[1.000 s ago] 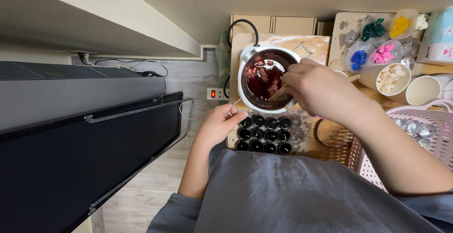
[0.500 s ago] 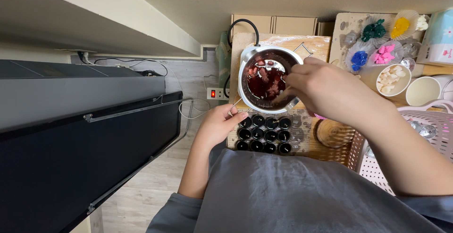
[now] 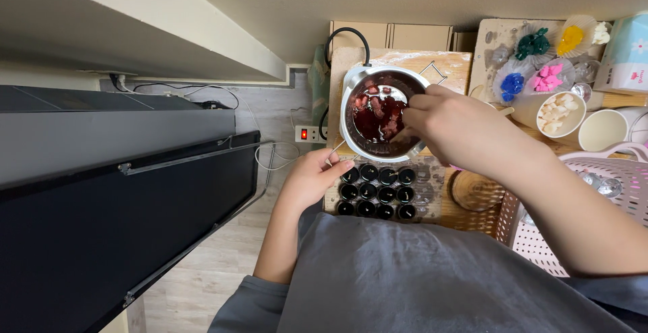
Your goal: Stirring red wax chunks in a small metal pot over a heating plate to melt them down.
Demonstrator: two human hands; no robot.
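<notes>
Dark red melt is sitting in the metal pot [image 3: 381, 114] on the wooden board [image 3: 405, 63]; probably hot, sloshy. I'm closing my right hand [image 3: 459, 127] over it, contents hidden. My left hand [image 3: 314, 178] is steadying the edge, fingers loosely curled.

Soft even indoor light, mild shadows, sharp centre, wide-angle stretching at edges, no glare
</notes>
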